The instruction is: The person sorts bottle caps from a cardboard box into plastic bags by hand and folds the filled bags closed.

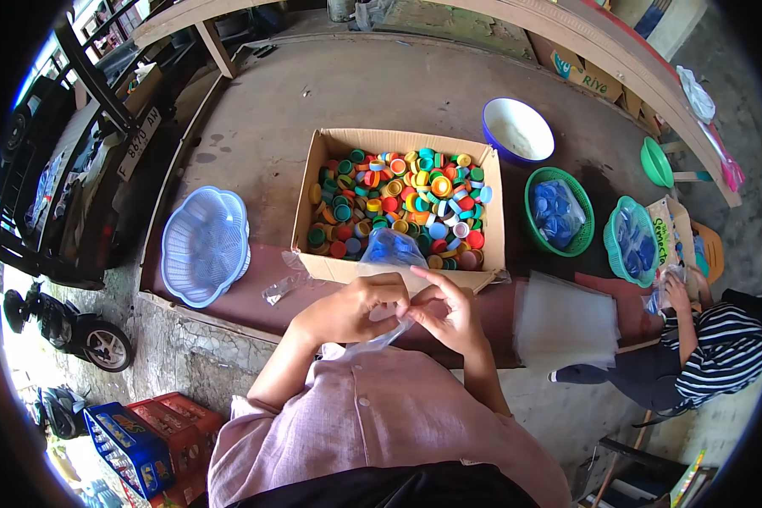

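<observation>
A clear plastic bag (391, 248) with blue bottle caps in its lower end hangs over the near edge of a cardboard box (339, 269). My left hand (360, 306) is closed around the gathered neck of the bag. Close beside it, my right hand (447, 311) pinches the same neck, thumb and fingers almost meeting the left hand's. The loose end of the plastic trails below my fingers toward my shirt. Inside the box lies a heap of bottle caps (406, 199) in red, yellow, green, orange, white and blue.
A pale blue basket (205, 245) stands at left. To the right are a white-and-blue bowl (519, 131), green baskets (590, 237) holding bagged blue caps, and a stack of flat clear bags (565, 320). A co-worker in a striped top (724, 356) handles plastic at far right.
</observation>
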The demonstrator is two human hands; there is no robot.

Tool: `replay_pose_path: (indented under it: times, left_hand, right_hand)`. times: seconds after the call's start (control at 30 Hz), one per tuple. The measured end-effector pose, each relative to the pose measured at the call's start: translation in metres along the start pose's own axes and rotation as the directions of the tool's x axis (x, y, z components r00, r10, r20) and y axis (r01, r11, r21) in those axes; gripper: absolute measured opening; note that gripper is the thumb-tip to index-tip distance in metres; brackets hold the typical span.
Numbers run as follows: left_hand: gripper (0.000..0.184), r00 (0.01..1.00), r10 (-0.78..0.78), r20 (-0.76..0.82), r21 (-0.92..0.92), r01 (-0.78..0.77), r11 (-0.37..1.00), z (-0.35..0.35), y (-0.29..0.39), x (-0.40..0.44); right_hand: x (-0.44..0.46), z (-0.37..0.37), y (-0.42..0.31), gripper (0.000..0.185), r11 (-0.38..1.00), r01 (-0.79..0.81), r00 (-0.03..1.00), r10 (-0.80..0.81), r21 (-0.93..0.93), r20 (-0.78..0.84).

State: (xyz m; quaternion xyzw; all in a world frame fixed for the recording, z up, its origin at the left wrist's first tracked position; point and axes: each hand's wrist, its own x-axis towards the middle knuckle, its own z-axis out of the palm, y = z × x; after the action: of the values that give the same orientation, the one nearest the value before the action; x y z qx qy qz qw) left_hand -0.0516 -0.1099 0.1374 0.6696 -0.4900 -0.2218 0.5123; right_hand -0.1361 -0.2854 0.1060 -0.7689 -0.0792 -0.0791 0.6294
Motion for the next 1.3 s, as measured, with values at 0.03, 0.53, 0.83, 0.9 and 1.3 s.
replay_pose_path:
  times: [0.03,0.53,0.83,0.9,1.3]
  left_hand:
    - [0.015,1.000,-0.001,0.020,0.039,0.000,0.999,0.001,-0.001,0.000]
    - [0.017,0.996,0.056,-0.065,0.076,-0.051,0.996,0.003,0.000,-0.001]
    - [0.017,0.997,0.003,0.071,0.082,-0.009,0.997,0.004,-0.002,-0.006]
    - [0.016,0.999,0.005,0.052,0.071,-0.009,0.997,0.006,-0.002,-0.005]
    - [0.016,0.974,0.073,-0.213,0.199,-0.030,0.980,-0.009,0.012,0.002]
  right_hand:
    - [0.000,0.000,-0.001,0.052,1.000,-0.001,1.000,0.001,-0.015,0.005]
    - [-0.001,-0.001,0.005,0.049,0.999,-0.002,1.000,0.003,0.035,-0.031]
    - [-0.001,-0.004,0.006,0.047,0.999,-0.030,0.999,0.029,0.036,0.017]
    - [-0.001,-0.004,0.007,0.046,0.999,-0.024,1.000,0.024,0.048,0.004]
    - [0.001,0.001,0.006,0.041,0.998,0.046,0.996,-0.042,0.052,-0.079]
